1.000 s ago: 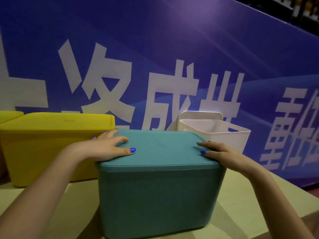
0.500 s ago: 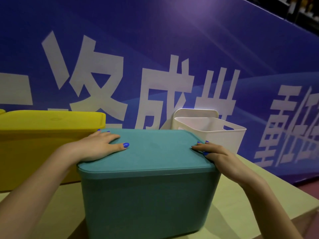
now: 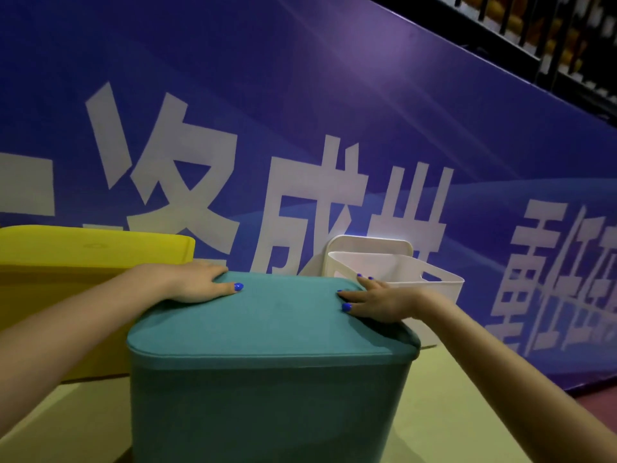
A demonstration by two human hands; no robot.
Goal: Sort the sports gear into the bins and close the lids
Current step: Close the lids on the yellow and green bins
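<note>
A teal bin [image 3: 267, 409] stands in front of me with its teal lid [image 3: 277, 322] lying flat on top. My left hand [image 3: 197, 284] presses flat on the lid's far left corner, fingers straight. My right hand [image 3: 377, 300] presses on the lid's far right corner, fingers spread. To the left stands a yellow bin [image 3: 60, 315] with its lid on. Behind the teal bin on the right is a white bin [image 3: 430, 279] without a lid; a white lid [image 3: 370, 243] leans upright behind it. No sports gear shows; the bins' contents are hidden.
The bins stand on a pale yellow-green table [image 3: 444, 426]. A blue banner [image 3: 334, 111] with large white characters runs close behind the table. Beyond the table's right edge is reddish floor [image 3: 597, 399]. Dark railings [image 3: 551, 45] show at the top right.
Both hands have slid toward the far corners of the teal lid. My view has swung slightly left and the bins appear further right in frame.
</note>
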